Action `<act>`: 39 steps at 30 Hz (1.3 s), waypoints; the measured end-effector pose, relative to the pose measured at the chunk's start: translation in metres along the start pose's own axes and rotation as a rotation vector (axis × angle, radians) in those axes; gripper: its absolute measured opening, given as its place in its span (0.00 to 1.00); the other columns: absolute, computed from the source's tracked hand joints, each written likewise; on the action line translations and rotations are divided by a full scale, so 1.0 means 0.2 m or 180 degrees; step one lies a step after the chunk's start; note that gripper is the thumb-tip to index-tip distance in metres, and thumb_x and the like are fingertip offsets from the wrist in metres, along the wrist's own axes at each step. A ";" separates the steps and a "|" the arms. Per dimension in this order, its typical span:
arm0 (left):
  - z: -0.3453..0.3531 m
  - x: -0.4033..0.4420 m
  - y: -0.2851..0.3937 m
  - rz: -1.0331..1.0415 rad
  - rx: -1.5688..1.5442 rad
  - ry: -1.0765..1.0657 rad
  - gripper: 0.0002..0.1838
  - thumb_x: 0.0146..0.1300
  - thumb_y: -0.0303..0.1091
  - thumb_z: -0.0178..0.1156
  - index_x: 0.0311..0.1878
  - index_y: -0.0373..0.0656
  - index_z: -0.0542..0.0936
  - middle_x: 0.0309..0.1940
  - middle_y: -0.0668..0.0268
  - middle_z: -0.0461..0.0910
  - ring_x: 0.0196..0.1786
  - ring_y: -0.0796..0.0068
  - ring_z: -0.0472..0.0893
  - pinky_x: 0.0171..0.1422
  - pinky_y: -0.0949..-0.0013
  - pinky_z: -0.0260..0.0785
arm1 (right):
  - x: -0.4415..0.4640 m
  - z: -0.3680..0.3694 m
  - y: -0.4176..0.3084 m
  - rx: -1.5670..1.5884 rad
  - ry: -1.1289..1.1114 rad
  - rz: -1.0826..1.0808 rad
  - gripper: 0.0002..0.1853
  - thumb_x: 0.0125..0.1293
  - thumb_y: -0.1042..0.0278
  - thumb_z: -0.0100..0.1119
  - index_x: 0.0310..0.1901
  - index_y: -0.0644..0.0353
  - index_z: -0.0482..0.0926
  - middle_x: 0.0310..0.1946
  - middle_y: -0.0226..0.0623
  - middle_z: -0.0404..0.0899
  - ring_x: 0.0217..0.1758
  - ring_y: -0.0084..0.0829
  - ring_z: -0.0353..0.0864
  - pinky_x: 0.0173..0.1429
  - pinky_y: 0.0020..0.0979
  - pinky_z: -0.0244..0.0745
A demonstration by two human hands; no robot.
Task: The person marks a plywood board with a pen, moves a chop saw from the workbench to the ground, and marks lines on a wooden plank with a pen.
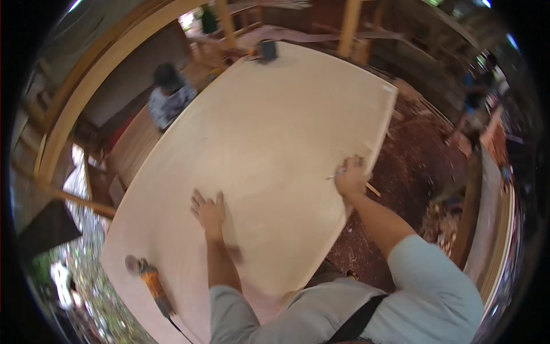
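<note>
A large pale wooden panel (pixel 275 126) lies flat before me. My left hand (pixel 209 212) rests on its surface with the fingers spread, holding nothing. Near the panel's right edge, my right hand (pixel 350 176) is closed around a thin stick-like item (pixel 330 178), partly hidden by the fingers and blurred. A narrow wooden strip (pixel 372 190) shows just beyond that hand, past the edge. An orange angle grinder (pixel 150 282) with a round disc lies on the panel at the lower left, its cord trailing toward me.
A dark box-like object (pixel 267 50) stands on the panel's far end. Beyond the left edge is a person in a dark hat (pixel 167 94); another person (pixel 480 86) is at the far right. Wood shavings cover the reddish floor (pixel 421 149). Timber posts (pixel 349 28) rise behind.
</note>
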State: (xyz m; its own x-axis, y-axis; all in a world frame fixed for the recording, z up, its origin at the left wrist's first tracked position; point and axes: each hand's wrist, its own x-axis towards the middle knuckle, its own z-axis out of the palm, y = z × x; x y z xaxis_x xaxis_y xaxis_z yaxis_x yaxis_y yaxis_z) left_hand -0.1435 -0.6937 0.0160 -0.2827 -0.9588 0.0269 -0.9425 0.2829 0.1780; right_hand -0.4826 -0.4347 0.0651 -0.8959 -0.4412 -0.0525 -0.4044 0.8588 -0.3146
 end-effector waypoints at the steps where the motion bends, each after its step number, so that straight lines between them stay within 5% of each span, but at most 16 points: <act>1: -0.04 0.10 -0.05 -0.0189 -0.0073 -0.0022 0.40 0.72 0.64 0.40 0.56 0.32 0.81 0.80 0.52 0.43 0.81 0.49 0.44 0.81 0.43 0.35 | 0.00 -0.02 -0.02 -0.0014 -0.0086 0.0010 0.19 0.70 0.55 0.49 0.57 0.54 0.73 0.73 0.44 0.58 0.78 0.48 0.52 0.73 0.68 0.44; 18: -0.17 1.12 -0.58 -0.0821 0.0019 0.0171 0.42 0.70 0.68 0.37 0.64 0.37 0.77 0.81 0.56 0.45 0.82 0.54 0.45 0.82 0.47 0.36 | 0.06 0.15 0.06 0.0062 0.0459 -0.0246 0.24 0.69 0.58 0.55 0.61 0.61 0.69 0.71 0.51 0.63 0.75 0.52 0.57 0.73 0.58 0.48; 23: -0.13 1.33 -0.73 -0.0906 0.0213 0.0325 0.45 0.70 0.70 0.34 0.67 0.36 0.73 0.80 0.56 0.45 0.82 0.55 0.45 0.82 0.44 0.37 | 0.05 0.14 0.03 0.0097 0.0582 -0.0253 0.24 0.69 0.61 0.55 0.61 0.66 0.70 0.66 0.57 0.68 0.71 0.53 0.63 0.72 0.48 0.57; 29: -0.08 1.55 -0.93 -0.1071 0.0277 0.0065 0.49 0.67 0.73 0.35 0.69 0.35 0.70 0.80 0.55 0.45 0.82 0.57 0.43 0.82 0.45 0.32 | 0.05 0.15 0.04 -0.0052 0.0897 -0.0509 0.25 0.66 0.62 0.57 0.60 0.69 0.71 0.57 0.52 0.76 0.61 0.58 0.73 0.63 0.45 0.71; 33: -0.04 1.58 -1.01 -0.0776 0.0592 0.0093 0.48 0.68 0.72 0.34 0.70 0.35 0.69 0.81 0.56 0.44 0.82 0.56 0.45 0.82 0.47 0.37 | 0.06 0.14 0.04 -0.0004 0.0732 -0.0324 0.27 0.65 0.58 0.57 0.61 0.64 0.70 0.62 0.52 0.72 0.70 0.55 0.64 0.71 0.55 0.56; 35: 0.01 1.58 -1.08 -0.0385 0.0334 0.0184 0.46 0.69 0.67 0.42 0.77 0.38 0.57 0.80 0.55 0.48 0.81 0.54 0.46 0.82 0.50 0.38 | 0.05 0.14 0.05 -0.0122 0.0659 -0.0287 0.25 0.64 0.57 0.56 0.60 0.60 0.71 0.66 0.51 0.67 0.74 0.55 0.58 0.73 0.61 0.47; 39: 0.05 1.47 -1.08 -0.0235 0.0143 0.0139 0.42 0.72 0.65 0.39 0.78 0.43 0.57 0.81 0.62 0.48 0.82 0.58 0.46 0.80 0.43 0.37 | 0.05 0.08 0.02 -0.0087 0.0375 -0.0012 0.22 0.66 0.56 0.54 0.57 0.58 0.71 0.72 0.52 0.59 0.77 0.56 0.52 0.72 0.66 0.46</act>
State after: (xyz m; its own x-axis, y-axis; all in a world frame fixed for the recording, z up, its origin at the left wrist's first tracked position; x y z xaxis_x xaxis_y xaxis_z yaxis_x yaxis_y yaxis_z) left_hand -0.0237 -1.0361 -0.0245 -0.2051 -0.9770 0.0585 -0.9678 0.2113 0.1368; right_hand -0.4901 -0.4397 0.0476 -0.9091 -0.4122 0.0608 -0.4113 0.8646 -0.2886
